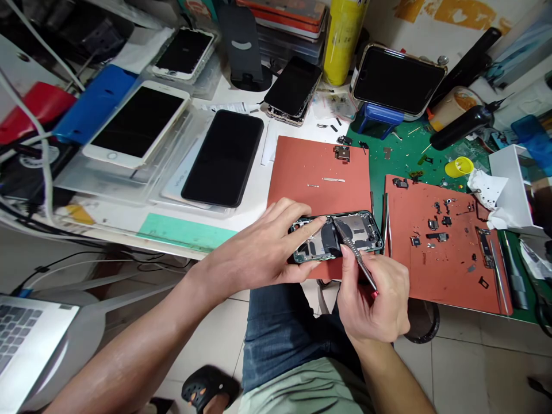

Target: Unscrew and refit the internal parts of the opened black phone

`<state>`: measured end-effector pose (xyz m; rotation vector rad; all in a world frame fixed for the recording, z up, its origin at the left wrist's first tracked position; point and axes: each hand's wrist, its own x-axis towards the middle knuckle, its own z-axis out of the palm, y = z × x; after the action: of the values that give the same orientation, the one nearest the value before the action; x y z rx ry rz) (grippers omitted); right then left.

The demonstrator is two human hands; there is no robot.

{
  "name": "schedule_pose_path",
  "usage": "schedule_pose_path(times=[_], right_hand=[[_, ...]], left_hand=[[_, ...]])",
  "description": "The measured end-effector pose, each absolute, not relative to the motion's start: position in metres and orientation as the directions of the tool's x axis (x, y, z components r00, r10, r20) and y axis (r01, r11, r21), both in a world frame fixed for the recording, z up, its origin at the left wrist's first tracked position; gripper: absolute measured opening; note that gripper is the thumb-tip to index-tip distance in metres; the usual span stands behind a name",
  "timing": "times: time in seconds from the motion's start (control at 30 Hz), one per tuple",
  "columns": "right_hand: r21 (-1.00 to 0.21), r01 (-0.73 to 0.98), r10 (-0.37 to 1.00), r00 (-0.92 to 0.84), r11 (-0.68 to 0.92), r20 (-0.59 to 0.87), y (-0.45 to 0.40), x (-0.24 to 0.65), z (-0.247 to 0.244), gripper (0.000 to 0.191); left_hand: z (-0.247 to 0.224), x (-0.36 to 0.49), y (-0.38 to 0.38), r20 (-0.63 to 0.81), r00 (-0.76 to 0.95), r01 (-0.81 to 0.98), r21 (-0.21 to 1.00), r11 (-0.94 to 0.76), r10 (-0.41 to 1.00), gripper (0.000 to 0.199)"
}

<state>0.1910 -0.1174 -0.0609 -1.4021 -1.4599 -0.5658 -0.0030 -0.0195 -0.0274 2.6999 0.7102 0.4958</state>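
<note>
An opened phone housing (361,228) lies sideways on a reddish-brown mat at the front edge of the table. My left hand (276,247) grips its left end, with the thumb along the near side and the fingers on the far side and across the inside. In my right hand (377,296) is a thin metal screwdriver-like tool (354,250), held like a pen. Its tip reaches into the housing beside a dark round patch near the middle. Whether the tip touches a screw is too small to tell.
Small phone parts (437,236) lie scattered on a second brown mat (401,270) at right, with tweezers (387,224) at its left edge. A black phone (224,158) and a white phone (138,123) rest at left. Another phone (399,80) leans on a blue stand behind.
</note>
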Motion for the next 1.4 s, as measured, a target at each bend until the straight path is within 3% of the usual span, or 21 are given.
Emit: schedule_pose_path(times=[0.33, 0.97, 1.23, 1.4], right_hand=[[-0.317, 0.924, 0.474, 0.184, 0.216, 0.861, -0.116, 0.191, -0.063, 0.031], [-0.331, 0.925, 0.495, 0.204, 0.185, 0.844, -0.115, 0.189, -0.058, 0.026], [-0.261, 0.949, 0.494, 0.145, 0.174, 0.857, -0.114, 0.189, -0.057, 0.018], [-0.282, 0.942, 0.508, 0.155, 0.182, 0.847, -0.115, 0.190, -0.056, 0.022]], left_hand=[[-0.026, 0.000, -0.017, 0.252, 0.824, 0.409, 0.354, -0.841, 0.507, 0.056], [-0.014, 0.000, -0.011, 0.114, 0.826, 0.407, 0.557, -0.724, 0.551, 0.056], [-0.016, 0.001, -0.011, 0.116, 0.832, 0.415, 0.519, -0.747, 0.542, 0.058], [-0.016, 0.002, -0.010, 0.132, 0.835, 0.405, 0.511, -0.758, 0.535, 0.059]])
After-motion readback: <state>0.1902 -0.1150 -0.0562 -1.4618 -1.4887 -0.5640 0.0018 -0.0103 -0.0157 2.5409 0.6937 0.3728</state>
